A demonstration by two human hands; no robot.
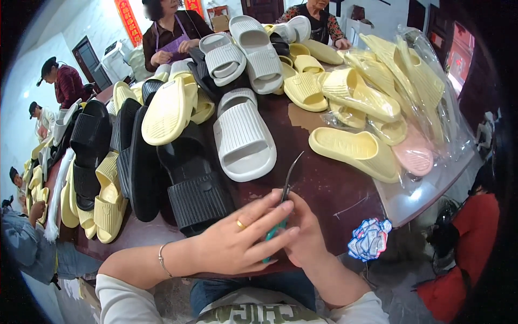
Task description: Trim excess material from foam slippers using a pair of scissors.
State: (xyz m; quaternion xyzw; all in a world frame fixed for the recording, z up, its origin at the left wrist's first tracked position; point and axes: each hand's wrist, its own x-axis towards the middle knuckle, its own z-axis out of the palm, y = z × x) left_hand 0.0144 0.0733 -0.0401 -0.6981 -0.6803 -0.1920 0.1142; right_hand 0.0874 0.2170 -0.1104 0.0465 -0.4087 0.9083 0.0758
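In front of me, at the table's near edge, my left hand [249, 233] and my right hand [303, 229] come together around a green-handled tool with a thin, curved, dark metal tip [292, 169]. The tip points up and away. Fingers of the left hand lie across the green handle [275, 229], and the right hand closes on it from the other side. Much of the handle is hidden by the fingers. Nearest to the left hand is a black ribbed slipper [200, 201]. Beyond the tool lie a grey slipper [245, 141] and a pale yellow slipper [353, 151].
Slippers in black, grey and yellow pile across the dark red table [324, 208]. At right, clear plastic bags [426, 102] hold yellow slippers beside a pink slipper [414, 154]. A bundle of small printed tags [369, 239] sits by the right edge. Several people surround the table.
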